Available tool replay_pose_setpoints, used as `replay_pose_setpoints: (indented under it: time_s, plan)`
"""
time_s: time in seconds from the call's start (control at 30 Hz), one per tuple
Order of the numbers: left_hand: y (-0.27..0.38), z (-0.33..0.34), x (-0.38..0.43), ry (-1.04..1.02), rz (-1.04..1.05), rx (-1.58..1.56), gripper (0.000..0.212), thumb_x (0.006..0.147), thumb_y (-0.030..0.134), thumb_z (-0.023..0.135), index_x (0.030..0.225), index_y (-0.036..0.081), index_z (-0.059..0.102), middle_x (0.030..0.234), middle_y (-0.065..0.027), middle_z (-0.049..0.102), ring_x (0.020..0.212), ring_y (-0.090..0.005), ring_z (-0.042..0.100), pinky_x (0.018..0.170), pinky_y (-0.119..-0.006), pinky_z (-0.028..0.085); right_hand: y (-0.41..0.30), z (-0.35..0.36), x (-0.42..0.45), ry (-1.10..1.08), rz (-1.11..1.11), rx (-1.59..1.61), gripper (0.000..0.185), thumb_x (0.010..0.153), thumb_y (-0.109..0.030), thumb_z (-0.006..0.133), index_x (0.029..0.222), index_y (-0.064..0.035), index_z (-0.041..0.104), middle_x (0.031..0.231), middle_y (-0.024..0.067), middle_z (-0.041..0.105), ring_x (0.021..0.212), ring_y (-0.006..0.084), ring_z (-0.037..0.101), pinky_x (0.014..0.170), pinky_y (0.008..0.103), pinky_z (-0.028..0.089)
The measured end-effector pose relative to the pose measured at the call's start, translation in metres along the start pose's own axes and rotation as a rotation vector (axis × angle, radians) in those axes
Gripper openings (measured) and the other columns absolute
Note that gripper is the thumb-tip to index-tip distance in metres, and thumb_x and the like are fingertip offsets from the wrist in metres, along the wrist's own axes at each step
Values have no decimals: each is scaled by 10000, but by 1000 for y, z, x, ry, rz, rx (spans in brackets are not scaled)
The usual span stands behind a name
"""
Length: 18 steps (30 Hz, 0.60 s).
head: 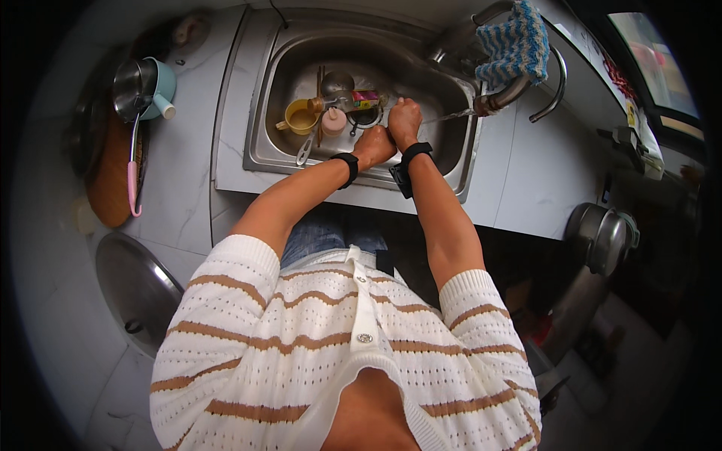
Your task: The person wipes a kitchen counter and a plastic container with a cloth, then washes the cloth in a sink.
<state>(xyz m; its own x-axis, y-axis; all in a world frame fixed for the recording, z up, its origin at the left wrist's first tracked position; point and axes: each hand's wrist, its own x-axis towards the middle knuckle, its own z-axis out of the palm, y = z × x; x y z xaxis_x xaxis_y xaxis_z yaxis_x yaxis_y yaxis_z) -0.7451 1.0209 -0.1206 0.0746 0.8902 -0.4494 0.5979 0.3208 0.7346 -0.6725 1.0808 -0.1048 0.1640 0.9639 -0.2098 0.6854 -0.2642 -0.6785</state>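
Both my hands are over the stainless steel sink (pixel 260 132), side by side with fingers curled. My left hand (pixel 375 146) is at the near side, touching or almost touching my right hand (pixel 405 117). Whatever may be between the fingers is hidden. A thin stream of water (pixel 451 116) runs from the faucet (pixel 489 105) towards my right hand. Left of the hands lie a yellow mug (pixel 302 117), a glass bottle (pixel 341 101) with a colourful label, a pink-topped container (pixel 334 122), a round metal vessel (pixel 337 83), chopsticks (pixel 320 127) and a utensil handle (pixel 305 149).
A blue-and-white striped cloth (pixel 513 48) hangs over the faucet. On the left counter are a light-blue pan (pixel 163 84), a pink-handled metal ladle (pixel 133 180), a wooden board (pixel 110 180) and a large metal lid (pixel 135 287). A metal pot (pixel 606 239) stands at the right.
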Motion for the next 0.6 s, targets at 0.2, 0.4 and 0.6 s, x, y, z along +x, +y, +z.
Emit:
replay_pose_setpoints:
  time_s: [0.2, 0.4, 0.6]
  plan:
    - [-1, -9, -12, -4, -41, 117, 398, 759, 369, 615, 928, 8, 629, 900, -242, 638, 882, -410, 605, 742, -473, 489, -9, 4, -8, -47, 124, -38, 283, 862, -195, 459, 904, 32, 624, 940, 297, 600, 915, 466, 561, 816, 495, 449]
    - [-11, -8, -3, 219, -84, 16, 371, 702, 275, 684, 898, -14, 561, 902, -250, 622, 886, -417, 596, 744, -459, 471, 8, 17, 5, -68, 80, 149, 418, 857, -367, 519, 997, 23, 574, 960, 259, 613, 864, 403, 603, 790, 451, 478]
    - [-15, -48, -8, 125, 141, -122, 425, 582, 169, 796, 894, 2, 561, 797, -109, 601, 740, -218, 580, 650, -334, 463, 18, -53, -25, -764, 608, 907, 370, 861, -394, 579, 1023, -64, 529, 935, 117, 571, 755, 227, 604, 562, 307, 534]
